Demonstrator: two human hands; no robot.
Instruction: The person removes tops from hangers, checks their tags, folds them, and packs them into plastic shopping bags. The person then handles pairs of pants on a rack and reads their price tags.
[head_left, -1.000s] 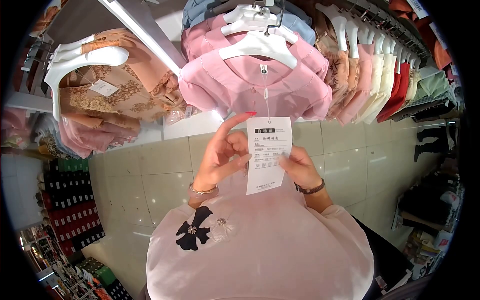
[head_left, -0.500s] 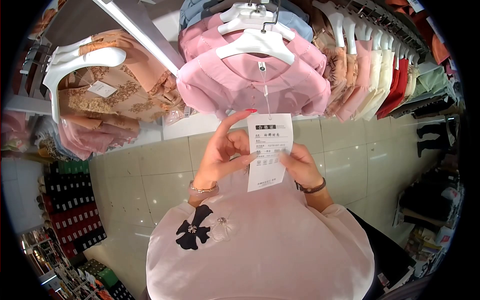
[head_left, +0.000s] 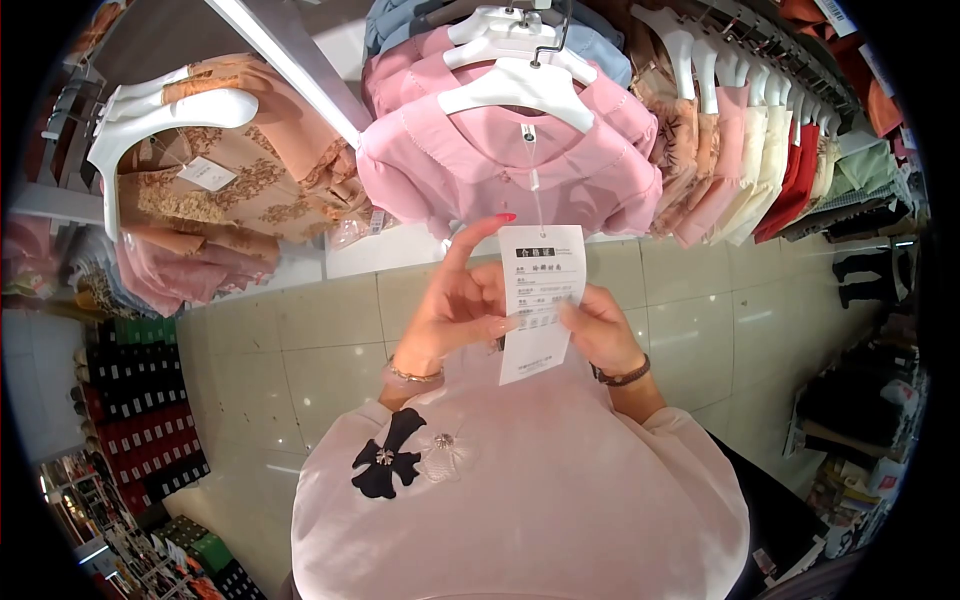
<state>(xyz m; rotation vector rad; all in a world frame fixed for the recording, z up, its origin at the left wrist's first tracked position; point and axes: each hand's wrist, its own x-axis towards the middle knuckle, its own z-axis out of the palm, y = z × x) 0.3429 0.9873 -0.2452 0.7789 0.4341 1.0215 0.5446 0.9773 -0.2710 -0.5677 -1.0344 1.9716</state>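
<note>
Tiled floor (head_left: 340, 370) is overhung by garments: patterned orange tops (head_left: 240, 200) are hung at the left, mixed tops (head_left: 755, 170) at the right. Between them, a pink blouse (head_left: 410, 165) is carried on a white hanger (head_left: 525, 88). From near its neckline a paper tag (head_left: 540, 355) is hung by a cord (head_left: 540, 205), and it is held below the blouse, over the floor. Its right edge is pinched between thumb and fingers by the right grip (head_left: 605, 335); its left edge is taken between thumb and curled fingers by the left grip (head_left: 450, 315), whose forefinger is raised near the tag's top corner. Since the cord looks nearly straight, the tag's hole could be torn, or the blouse dragged askew on the hanger, if the tag were pulled hard. It could be creased if squeezed inward from both edges, and print could be smudged under the thumbs. The cord could also be snagged by the raised red nail (head_left: 507, 217).
</note>
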